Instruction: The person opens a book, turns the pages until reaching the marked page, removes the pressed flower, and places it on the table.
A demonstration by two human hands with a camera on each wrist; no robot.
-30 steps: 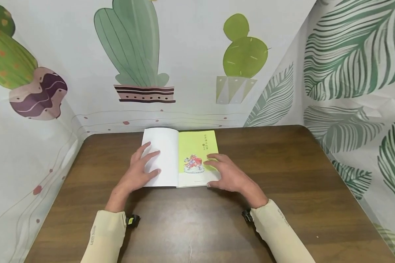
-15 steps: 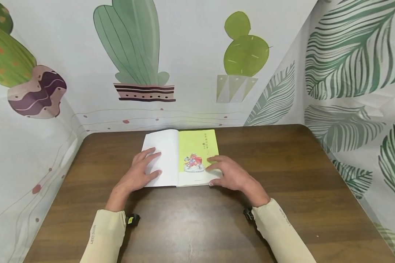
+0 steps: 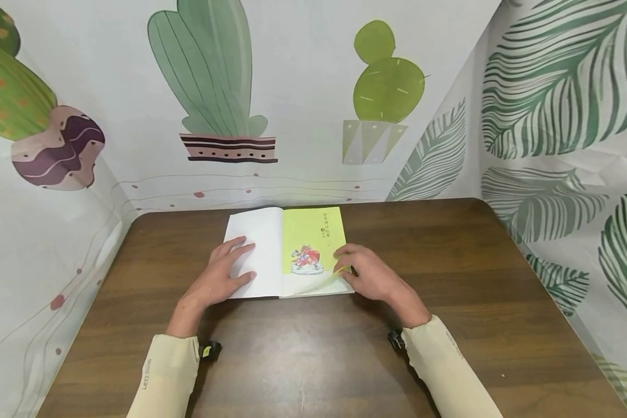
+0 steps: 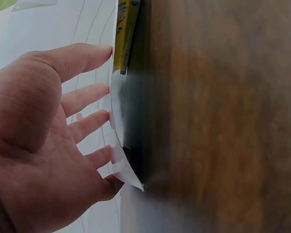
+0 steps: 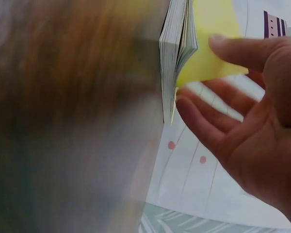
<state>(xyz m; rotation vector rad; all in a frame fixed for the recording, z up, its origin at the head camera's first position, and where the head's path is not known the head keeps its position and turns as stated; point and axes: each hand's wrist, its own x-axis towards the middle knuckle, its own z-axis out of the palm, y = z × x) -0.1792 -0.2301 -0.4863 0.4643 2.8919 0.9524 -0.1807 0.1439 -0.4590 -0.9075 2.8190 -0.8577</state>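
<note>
A book [image 3: 310, 223] lies open at the back of the wooden table, with a blank white page [image 3: 261, 232] on the left. On the right is a yellow-green title page [image 3: 303, 226] with a small colourful figure. My left hand [image 3: 216, 276] rests on the white page, fingers spread, all fingertips touching it in the left wrist view. With thumb and fingers, my right hand [image 3: 371, 276] pinches the lower right part of the title page, which curls up. In the right wrist view, the thumb lies against the lifted page [image 5: 203, 63], beside the book's page block [image 5: 169, 63].
The brown wooden table [image 3: 303, 354] extends around the book and toward me. Behind its back edge stands a white wall covering [image 3: 303, 104] printed with cacti and leaves. Each wrist wears a small black device, such as the left one [image 3: 211, 350].
My right thumb and fingers have closed together on the title page, and its lower right part has lifted and curled. My left hand stays on the white page.
</note>
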